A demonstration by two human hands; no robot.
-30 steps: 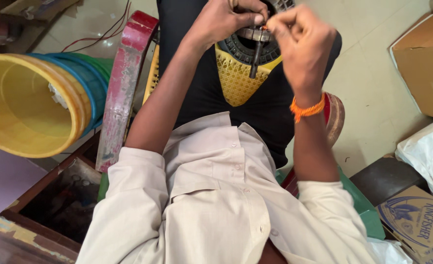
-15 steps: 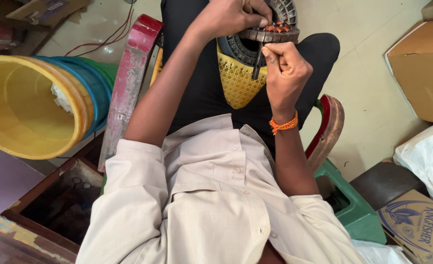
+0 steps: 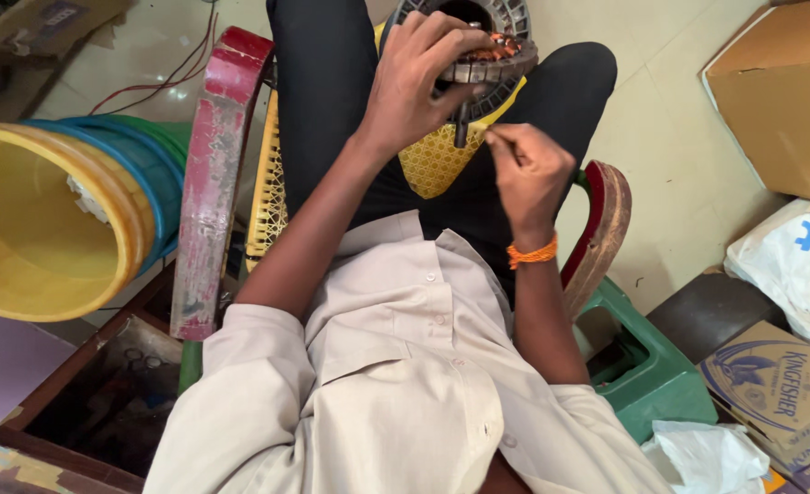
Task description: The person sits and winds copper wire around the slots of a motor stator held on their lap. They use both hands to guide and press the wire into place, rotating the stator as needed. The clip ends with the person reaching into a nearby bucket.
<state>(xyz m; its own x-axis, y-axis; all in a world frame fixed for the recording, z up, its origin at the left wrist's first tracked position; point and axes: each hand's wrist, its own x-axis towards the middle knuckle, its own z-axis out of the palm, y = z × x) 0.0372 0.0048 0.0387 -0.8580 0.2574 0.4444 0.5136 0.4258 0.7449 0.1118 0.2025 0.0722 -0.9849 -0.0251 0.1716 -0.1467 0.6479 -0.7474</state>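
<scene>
Steadily, left hand (image 3: 414,87) clamps the round motor stator (image 3: 492,55) above the lap while right hand (image 3: 528,169) pinches something thin just below it; best keep the winding pull taut, stator unmoving.

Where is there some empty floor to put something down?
Bare tiled floor lies between the person's knee and the cardboard box, and another patch beyond the stacked buckets. Near the green stool and white bags it is crowded.
</scene>
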